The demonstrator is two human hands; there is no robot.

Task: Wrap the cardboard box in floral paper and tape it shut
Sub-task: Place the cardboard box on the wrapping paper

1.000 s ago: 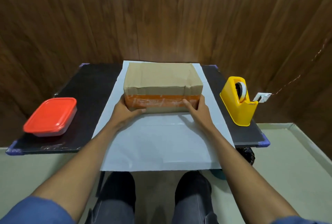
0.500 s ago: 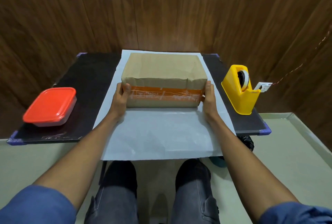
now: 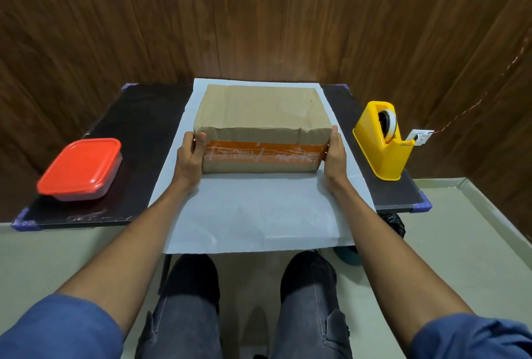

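Gripping the cardboard box at both ends, we have our left hand pressed against its left end with the thumb on the front face, and our right hand flat against its right end. It sits on the far half of the paper sheet, whose white side faces up on the black table. We see a yellow tape dispenser to the right and a red-lidded container to the left

Cardboard box on paper — hand either side
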